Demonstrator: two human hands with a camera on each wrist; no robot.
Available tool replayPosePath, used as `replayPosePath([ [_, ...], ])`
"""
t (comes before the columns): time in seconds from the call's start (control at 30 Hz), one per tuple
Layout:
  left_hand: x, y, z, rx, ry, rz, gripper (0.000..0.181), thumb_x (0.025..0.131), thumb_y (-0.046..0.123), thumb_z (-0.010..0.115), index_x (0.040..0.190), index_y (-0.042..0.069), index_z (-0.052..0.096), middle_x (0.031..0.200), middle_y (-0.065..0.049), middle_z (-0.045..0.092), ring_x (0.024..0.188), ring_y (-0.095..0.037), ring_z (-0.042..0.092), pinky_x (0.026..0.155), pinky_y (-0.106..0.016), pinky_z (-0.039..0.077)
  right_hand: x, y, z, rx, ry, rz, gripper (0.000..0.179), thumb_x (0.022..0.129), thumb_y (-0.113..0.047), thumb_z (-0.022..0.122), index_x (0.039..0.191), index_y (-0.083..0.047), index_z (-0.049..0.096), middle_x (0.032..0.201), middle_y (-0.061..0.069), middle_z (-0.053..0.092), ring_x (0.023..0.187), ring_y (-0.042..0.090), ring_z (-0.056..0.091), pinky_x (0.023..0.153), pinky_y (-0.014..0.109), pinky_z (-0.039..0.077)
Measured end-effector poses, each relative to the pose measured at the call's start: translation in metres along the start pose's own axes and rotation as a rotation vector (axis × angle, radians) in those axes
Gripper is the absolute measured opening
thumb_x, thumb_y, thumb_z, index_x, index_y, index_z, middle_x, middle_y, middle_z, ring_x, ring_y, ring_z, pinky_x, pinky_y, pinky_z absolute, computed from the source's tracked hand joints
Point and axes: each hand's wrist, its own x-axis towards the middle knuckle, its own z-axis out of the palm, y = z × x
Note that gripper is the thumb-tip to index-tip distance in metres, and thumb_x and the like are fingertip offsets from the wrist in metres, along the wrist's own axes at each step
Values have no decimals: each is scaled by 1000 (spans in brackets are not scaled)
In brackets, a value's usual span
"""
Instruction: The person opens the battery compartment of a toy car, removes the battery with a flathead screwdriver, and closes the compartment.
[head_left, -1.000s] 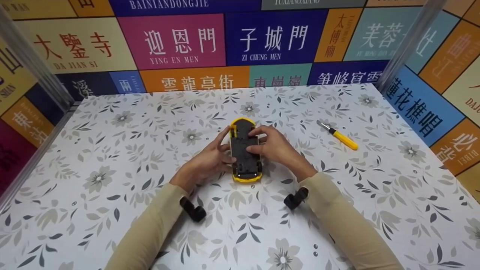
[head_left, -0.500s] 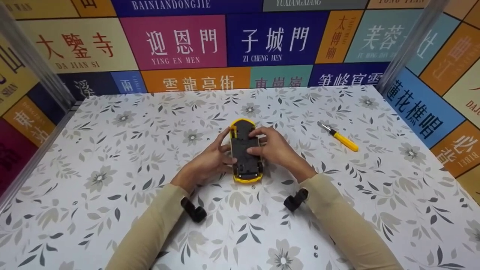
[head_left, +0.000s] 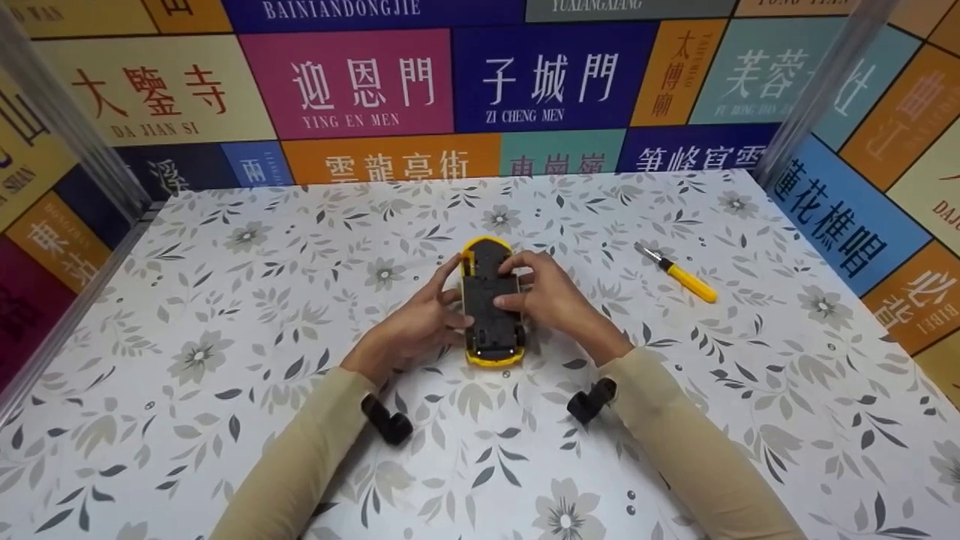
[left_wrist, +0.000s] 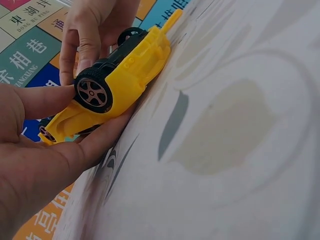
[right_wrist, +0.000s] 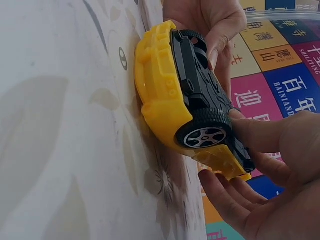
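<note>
In the head view, a yellow toy car (head_left: 491, 322) is lying belly up in the middle of the table (head_left: 315, 480), between two hands. The left hand (head_left: 416, 319) is gripping its left side. The right hand (head_left: 555, 292) is gripping its right side, and its thumb is resting on the dark bottom (head_left: 484, 296). Perhaps they are squeezing from both sides to stop it rocking. A yellow-handled tool (head_left: 686, 281) is lying far right, well apart, maybe to be out of the way; neither wrist view is showing it. The left wrist view is showing better how one finger is touching the left wheel (left_wrist: 93, 92) and another is going under the yellow side, so that hand is opening only as wide as the car's side. The right wrist view is showing the right wheel (right_wrist: 205, 135), with fingers curling underneath. I cannot tell if the car is touching the table.
</note>
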Motion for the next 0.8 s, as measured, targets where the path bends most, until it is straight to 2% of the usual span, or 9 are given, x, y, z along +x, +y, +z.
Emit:
replayPosePath([
  [0.13, 0, 1, 0, 6, 0, -2, 104, 88, -20, 46, 160, 41, 2, 159, -19, 33, 137, -44, 47, 104, -54, 53, -3, -5, -1, -54, 37, -18, 41, 85, -13, 80, 122, -12, 60, 145, 17, 42, 131, 36, 54, 107, 50, 50],
  [0.4, 0, 0, 0, 17, 12, -6, 103, 88, -20, 46, 161, 38, 1, 159, -18, 35, 136, -43, 49, 100, -50, 55, -8, -11, -5, -114, 102, -65, 30, 87, -10, 77, 116, -12, 68, 137, 13, 53, 130, 32, 51, 111, 49, 45],
  [0.6, 1, -2, 0, 18, 16, -2, 102, 88, -20, 46, 161, 38, 3, 157, -19, 37, 131, -40, 53, 98, -50, 56, -12, -11, -8, -63, 93, -104, 27, 90, -6, 73, 115, -9, 67, 123, 12, 68, 117, 30, 64, 101, 45, 53],
  [0.8, 0, -1, 0, 10, 7, 1, 102, 88, -20, 46, 161, 38, 3, 157, -20, 35, 132, -41, 51, 103, -53, 53, -13, -12, -8, -9, 65, -116, 27, 91, -2, 70, 117, -8, 66, 121, 15, 69, 107, 31, 69, 91, 40, 59],
])
